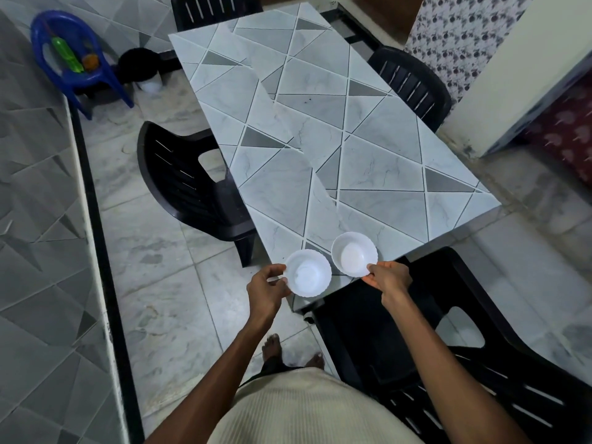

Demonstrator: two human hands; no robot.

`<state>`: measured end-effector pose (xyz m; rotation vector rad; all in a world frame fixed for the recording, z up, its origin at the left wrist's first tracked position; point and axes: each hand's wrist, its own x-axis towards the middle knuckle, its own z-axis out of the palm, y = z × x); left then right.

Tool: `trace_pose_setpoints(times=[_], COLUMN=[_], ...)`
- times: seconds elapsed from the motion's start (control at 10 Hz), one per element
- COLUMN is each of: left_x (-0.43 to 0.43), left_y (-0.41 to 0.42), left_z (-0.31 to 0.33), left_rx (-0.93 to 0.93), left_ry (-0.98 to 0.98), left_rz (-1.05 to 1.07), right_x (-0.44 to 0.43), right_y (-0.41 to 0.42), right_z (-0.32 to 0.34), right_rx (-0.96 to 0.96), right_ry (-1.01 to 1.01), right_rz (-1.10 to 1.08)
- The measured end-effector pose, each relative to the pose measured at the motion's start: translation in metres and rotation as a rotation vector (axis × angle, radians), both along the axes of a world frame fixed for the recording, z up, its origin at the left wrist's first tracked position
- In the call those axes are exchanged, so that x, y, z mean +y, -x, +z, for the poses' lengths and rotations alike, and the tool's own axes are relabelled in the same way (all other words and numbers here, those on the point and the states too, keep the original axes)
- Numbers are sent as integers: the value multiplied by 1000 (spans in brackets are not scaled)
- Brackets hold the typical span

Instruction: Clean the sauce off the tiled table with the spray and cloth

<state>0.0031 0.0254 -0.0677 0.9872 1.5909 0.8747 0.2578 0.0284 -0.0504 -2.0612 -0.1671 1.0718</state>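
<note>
Hands pinch rims: left hand (267, 290), left bowl (307, 273) at table (368, 139) corner; right hand (389, 277), right bowl (354, 254), near edge.

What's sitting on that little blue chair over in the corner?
On the blue chair lie a green bottle and, beside it, a small orange thing too blurred to identify. Anything beneath them is covered, and the space under the seat is too dark to see.

A home dining area: tiled table (320, 129) ringed by plastic chairs (189, 184).
</note>
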Motion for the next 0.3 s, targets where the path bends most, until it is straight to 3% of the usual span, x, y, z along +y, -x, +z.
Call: trace_pose_setpoints(times=[0.1,0.3], left_x=[1,0], left_y=[-2,-5], left_z=[-1,1], left_rx=[-9,36], left_ry=[6,3], left_rz=[3,18], right_x=[-2,-8], right_y=[-2,0], right_z=[-1,7], right_rx=[13,-322], right_ry=[-16,-20], right_rz=[7,112])
